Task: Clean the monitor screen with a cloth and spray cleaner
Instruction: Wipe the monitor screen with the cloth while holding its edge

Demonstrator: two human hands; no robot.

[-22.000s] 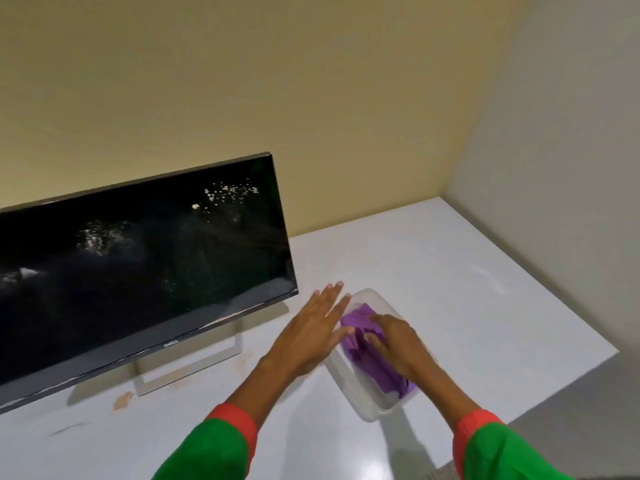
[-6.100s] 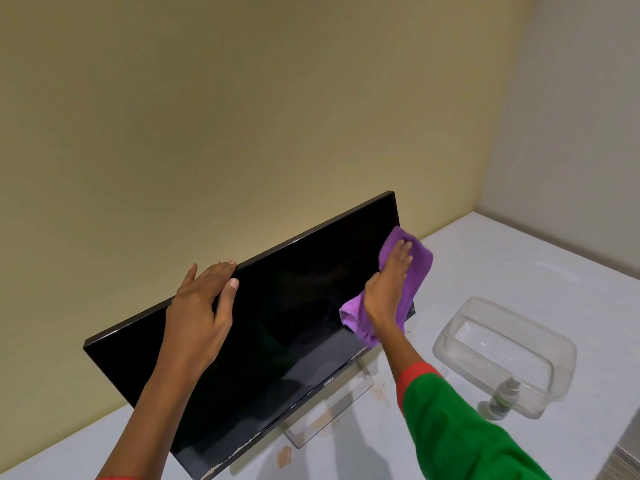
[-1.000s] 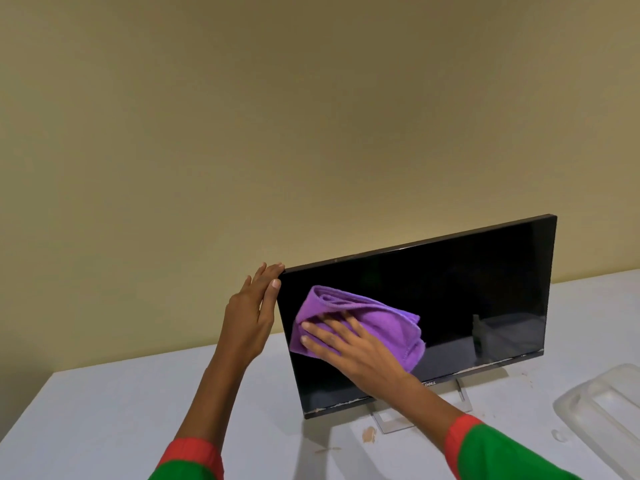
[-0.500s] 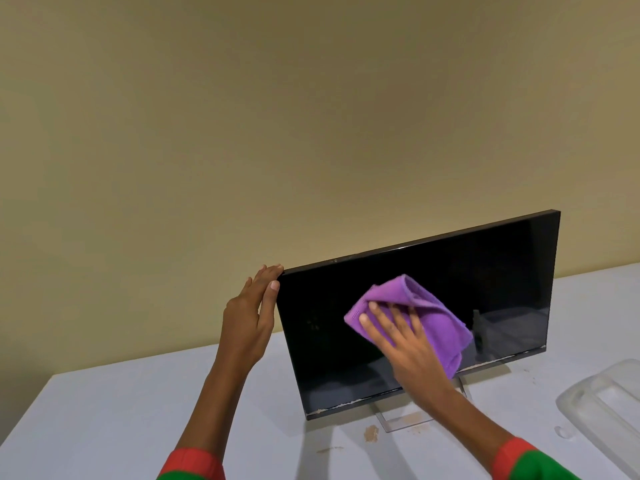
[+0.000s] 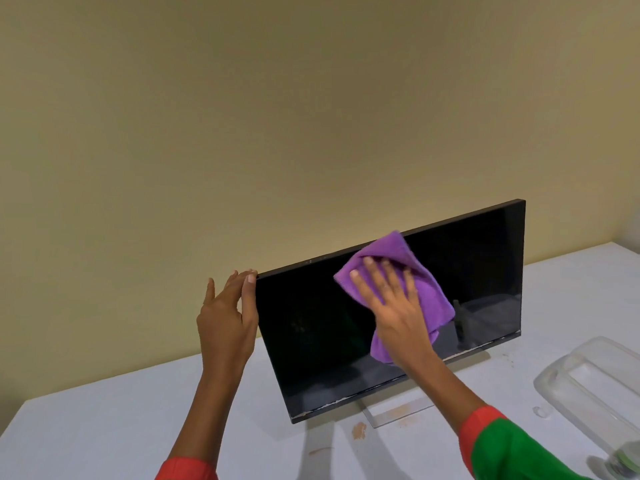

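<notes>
While the left hand [image 5: 225,323] rests with straight, relaxed fingers against the upper left corner of the flat black glossy monitor [image 5: 467,271], the right hand [image 5: 394,306] presses a soft, crumpled purple microfibre cloth [image 5: 429,292] flat against the upper middle of the screen, fingers spread and extended over the fabric. This thin rectangular panel stands on a clear, angular stand [image 5: 398,412] near the back edge of the smooth white table [image 5: 86,434]. Towards the table's right edge lies a transparent plastic rectangular container [image 5: 595,382] with rounded corners. At the front right corner, a blurred bottle top [image 5: 623,460] shows, presumably the spray cleaner. Red-cuffed green sleeves [image 5: 512,452] cover the forearms.
</notes>
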